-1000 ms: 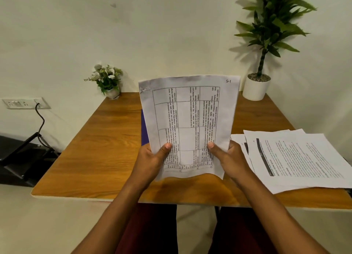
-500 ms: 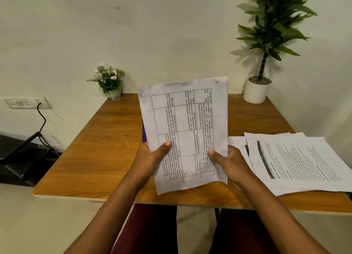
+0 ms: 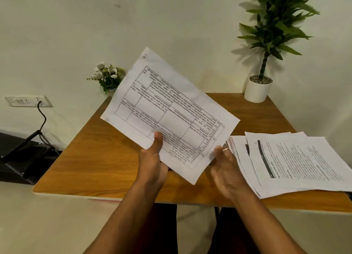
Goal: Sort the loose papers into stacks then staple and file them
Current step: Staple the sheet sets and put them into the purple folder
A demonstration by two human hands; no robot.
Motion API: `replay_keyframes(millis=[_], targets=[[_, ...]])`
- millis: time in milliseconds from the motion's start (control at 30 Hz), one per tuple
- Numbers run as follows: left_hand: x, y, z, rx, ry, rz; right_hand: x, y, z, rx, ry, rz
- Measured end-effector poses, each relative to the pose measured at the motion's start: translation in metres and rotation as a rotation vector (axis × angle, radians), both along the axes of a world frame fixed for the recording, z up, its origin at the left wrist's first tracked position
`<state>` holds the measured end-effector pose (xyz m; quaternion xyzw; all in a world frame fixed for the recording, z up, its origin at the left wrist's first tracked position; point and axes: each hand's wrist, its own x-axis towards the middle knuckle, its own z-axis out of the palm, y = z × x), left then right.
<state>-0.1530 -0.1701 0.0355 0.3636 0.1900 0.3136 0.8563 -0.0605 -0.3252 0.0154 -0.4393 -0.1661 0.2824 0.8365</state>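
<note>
A white sheet printed with a table (image 3: 167,112) is held above the wooden table (image 3: 91,158), turned so its top points up and to the left. My left hand (image 3: 152,162) pinches its lower edge, thumb on the printed side. Just off the sheet's right corner is my right hand (image 3: 226,170), fingers relaxed and spread, a ring on one finger, holding nothing. A loose pile of printed papers (image 3: 297,162) lies fanned out on the table's right side. No stapler or file shows.
A small pot of white flowers (image 3: 108,77) stands at the table's back left, a tall green plant in a white pot (image 3: 258,89) at the back right. A wall socket with a black cable (image 3: 28,101) and a dark object (image 3: 21,158) are off to the left.
The sheet has turned counter-clockwise from upright to slanted. My right hand has let go of it and opened; my left hand alone keeps hold. The blue thing behind the sheet is now hidden.
</note>
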Motion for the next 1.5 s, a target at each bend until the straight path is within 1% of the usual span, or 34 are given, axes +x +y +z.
replay_keyframes(millis=[67, 133, 200, 267, 333, 433, 500, 567, 700, 800, 867, 933, 1067, 1167, 1233, 1333, 1500], targets=[[0.004, -0.01, -0.002, -0.01, -0.004, -0.03, -0.006, 0.008, 0.006, 0.013, -0.044, -0.024], [0.003, -0.012, -0.002, 0.014, -0.001, -0.04, -0.003, 0.009, 0.013, 0.008, -0.043, -0.074], [-0.005, 0.003, 0.002, 0.031, -0.041, -0.036, 0.004, 0.003, 0.019, -0.018, -0.046, -0.103], [-0.015, 0.037, 0.006, 0.056, -0.054, -0.047, 0.015, -0.008, 0.02, -0.087, -0.071, -0.11], [-0.027, 0.074, 0.011, 0.176, 0.025, -0.07, 0.026, -0.021, 0.021, -0.159, -0.099, -0.123], [-0.045, 0.111, 0.018, 0.431, 0.215, -0.131, 0.038, -0.036, 0.026, -0.217, -0.151, -0.158], [-0.049, 0.115, 0.022, 0.593, 0.338, -0.234, 0.041, -0.039, 0.03, -0.3, -0.222, -0.191], [-0.044, 0.107, 0.025, 0.675, 0.358, -0.239, 0.043, -0.038, 0.032, -0.388, -0.306, -0.217], [-0.037, 0.093, 0.024, 0.698, 0.299, -0.129, 0.043, -0.034, 0.029, -0.435, -0.383, -0.237], [-0.038, 0.082, 0.002, 0.675, 0.328, -0.092, 0.037, -0.034, 0.004, -0.509, -0.364, -0.22], [-0.042, 0.071, -0.012, 0.604, 0.347, -0.081, 0.031, -0.034, -0.013, -0.549, -0.297, -0.196], [-0.045, 0.066, -0.018, 0.543, 0.336, -0.068, 0.03, -0.034, -0.016, -0.566, -0.289, -0.203], [-0.049, 0.074, -0.023, 0.561, 0.316, -0.055, 0.034, -0.034, -0.012, -0.569, -0.307, -0.218], [-0.051, 0.07, -0.037, 0.592, 0.379, -0.11, 0.032, -0.035, -0.023, -0.637, -0.3, -0.182], [-0.053, 0.07, -0.048, 0.611, 0.382, -0.12, 0.032, -0.036, -0.03, -0.666, -0.295, -0.165], [-0.053, 0.071, -0.054, 0.59, 0.362, -0.091, 0.035, -0.035, -0.025, -0.659, -0.307, -0.157], [-0.048, 0.069, -0.045, 0.53, 0.352, -0.065, 0.042, -0.034, -0.014, -0.666, -0.327, -0.124]])
